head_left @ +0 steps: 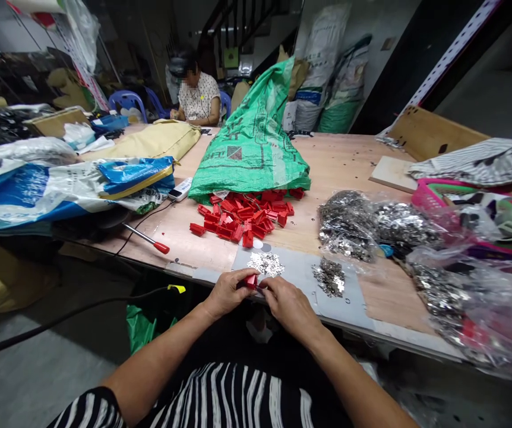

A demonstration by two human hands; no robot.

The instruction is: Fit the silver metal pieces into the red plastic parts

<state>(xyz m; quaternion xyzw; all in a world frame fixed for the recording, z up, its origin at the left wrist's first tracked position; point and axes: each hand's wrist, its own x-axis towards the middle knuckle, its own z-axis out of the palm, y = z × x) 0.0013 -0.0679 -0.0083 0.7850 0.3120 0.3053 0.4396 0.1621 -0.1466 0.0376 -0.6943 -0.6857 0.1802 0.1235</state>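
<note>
My left hand (229, 294) grips a small red plastic part (251, 281) at the table's front edge, thumb and fingers closed round it. Close against its right side, my right hand (288, 302) is pinched; whatever sits between those fingertips is too small to make out. Just beyond my hands lies a pile of shiny silver metal pieces (265, 264) on a grey mat (298, 285). A darker heap of metal pieces (329, 277) rests on the mat to the right. Farther back, many red plastic parts (242, 217) spill from a green woven sack (256, 142).
Clear bags of metal pieces (349, 226) and a pink basket (434, 199) stand at the right. On the left are a red-tipped lever (160, 246), a blue-and-white sack (60, 184) and a black cable (82, 312). Another person (198, 95) sits across the table.
</note>
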